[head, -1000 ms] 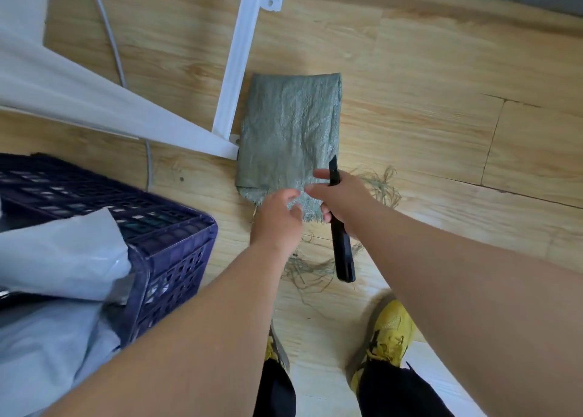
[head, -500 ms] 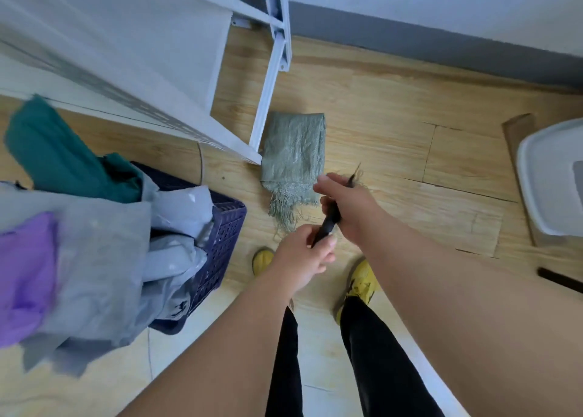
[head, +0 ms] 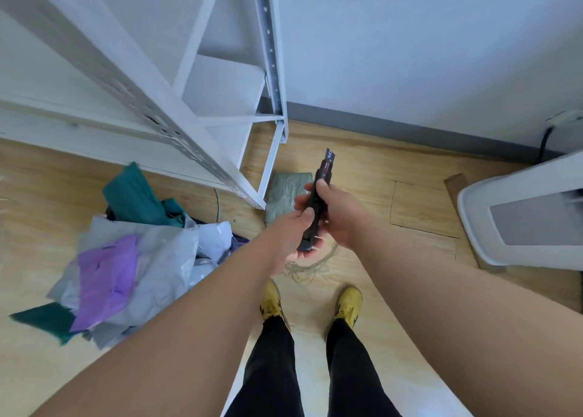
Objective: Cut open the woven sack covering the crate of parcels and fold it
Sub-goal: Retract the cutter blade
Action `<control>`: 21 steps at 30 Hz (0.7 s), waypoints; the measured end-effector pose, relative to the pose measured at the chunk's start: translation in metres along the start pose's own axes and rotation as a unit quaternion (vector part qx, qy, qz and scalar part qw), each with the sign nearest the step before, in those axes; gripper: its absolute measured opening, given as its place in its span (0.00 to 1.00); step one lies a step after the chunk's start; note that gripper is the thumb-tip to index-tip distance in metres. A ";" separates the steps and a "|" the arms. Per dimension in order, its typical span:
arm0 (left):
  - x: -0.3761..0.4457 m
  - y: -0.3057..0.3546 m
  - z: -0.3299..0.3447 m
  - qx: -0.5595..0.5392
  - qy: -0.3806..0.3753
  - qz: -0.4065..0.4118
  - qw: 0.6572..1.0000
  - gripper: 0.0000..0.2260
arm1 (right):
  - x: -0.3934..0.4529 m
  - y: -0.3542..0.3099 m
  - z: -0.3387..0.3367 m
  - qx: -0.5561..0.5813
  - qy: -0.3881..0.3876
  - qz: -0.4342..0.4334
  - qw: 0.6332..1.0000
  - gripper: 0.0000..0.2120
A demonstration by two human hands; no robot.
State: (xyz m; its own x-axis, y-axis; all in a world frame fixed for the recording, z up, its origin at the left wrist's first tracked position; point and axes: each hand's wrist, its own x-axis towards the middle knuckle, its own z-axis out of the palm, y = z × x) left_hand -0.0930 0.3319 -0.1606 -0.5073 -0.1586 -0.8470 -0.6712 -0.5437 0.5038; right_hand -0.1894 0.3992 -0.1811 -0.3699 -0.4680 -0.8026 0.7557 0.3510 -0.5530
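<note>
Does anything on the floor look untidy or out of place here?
Yes. Loose frayed strands lie on the wooden floor just ahead of the yellow shoes, apart from the folded sack by the shelf leg. The parcels are heaped unevenly at left.

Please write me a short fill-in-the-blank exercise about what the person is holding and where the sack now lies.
1. Both hands hold a black ____ above the floor.
2. The folded green sack lies beside the foot of the white ____.
3. The person's shoes are ____ in colour.
4. The purple parcel lies to the person's ____.

Missing words: utility knife; shelving rack; yellow; left
</note>
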 end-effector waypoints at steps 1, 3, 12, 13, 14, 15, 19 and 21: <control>-0.008 0.010 0.000 -0.007 0.001 -0.002 1.000 0.18 | -0.009 -0.008 0.004 -0.013 -0.001 -0.015 1.000 0.13; -0.023 0.032 -0.003 0.007 0.001 0.006 1.000 0.23 | -0.027 -0.024 0.014 -0.035 -0.005 -0.037 0.999 0.15; -0.088 0.111 -0.001 0.105 0.046 0.111 0.987 0.19 | -0.099 -0.086 0.057 0.052 0.012 -0.099 0.994 0.20; -0.095 0.115 -0.001 0.107 0.046 0.115 0.987 0.18 | -0.106 -0.089 0.060 0.057 0.014 -0.104 0.993 0.20; -0.101 0.119 -0.001 0.104 0.047 0.120 0.986 0.17 | -0.113 -0.092 0.063 0.063 0.015 -0.108 0.992 0.20; -0.107 0.121 0.000 0.098 0.049 0.126 0.986 0.16 | -0.119 -0.093 0.066 0.068 0.016 -0.109 0.992 0.21; -0.133 0.122 -0.002 0.099 0.068 0.148 0.982 0.11 | -0.142 -0.096 0.082 0.072 0.019 -0.103 0.992 0.19; -0.147 0.116 -0.006 0.102 0.083 0.162 0.978 0.10 | -0.152 -0.094 0.091 0.060 0.008 -0.099 0.993 0.19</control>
State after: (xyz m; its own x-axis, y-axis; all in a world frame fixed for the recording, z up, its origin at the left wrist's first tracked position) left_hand -0.0933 0.2868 0.0211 -0.6280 -0.4369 -0.6440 -0.5921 -0.2689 0.7597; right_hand -0.1548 0.3635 0.0130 -0.5263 -0.5044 -0.6845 0.7259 0.1527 -0.6706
